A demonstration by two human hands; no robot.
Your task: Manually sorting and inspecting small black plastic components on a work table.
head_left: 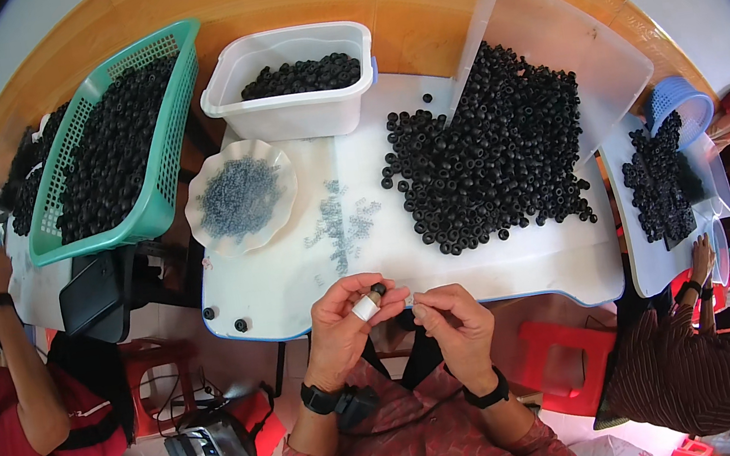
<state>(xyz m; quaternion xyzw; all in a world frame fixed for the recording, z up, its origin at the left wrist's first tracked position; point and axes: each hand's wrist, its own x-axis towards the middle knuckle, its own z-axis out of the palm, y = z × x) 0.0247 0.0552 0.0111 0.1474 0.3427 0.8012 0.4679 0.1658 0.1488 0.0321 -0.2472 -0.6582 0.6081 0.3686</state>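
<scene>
Just off the table's front edge, my left hand (pixel 334 326) grips a small round black part (pixel 378 289) between thumb and fingers. White tape (pixel 365 308) wraps one of its fingers. Close beside it, my right hand (pixel 461 326) is closed in a pinch, with a tiny pale clear piece (pixel 409 300) at the fingertips, too small to name. Beyond my hands, similar black parts with holes lie in a big heap (pixel 505 162). Small clear-grey pieces (pixel 342 227) are scattered on the white table (pixel 298 284), and more fill a scalloped plate (pixel 198 216) at its left.
A white tub (pixel 294 118) of black parts stands at the back; a tilted clear bin (pixel 613 67) spills the heap. Left is a green basket (pixel 127 229) of black parts. Two black parts (pixel 241 325) sit at the front-left corner. Co-workers sit on both sides; a red stool (pixel 565 358) stands right.
</scene>
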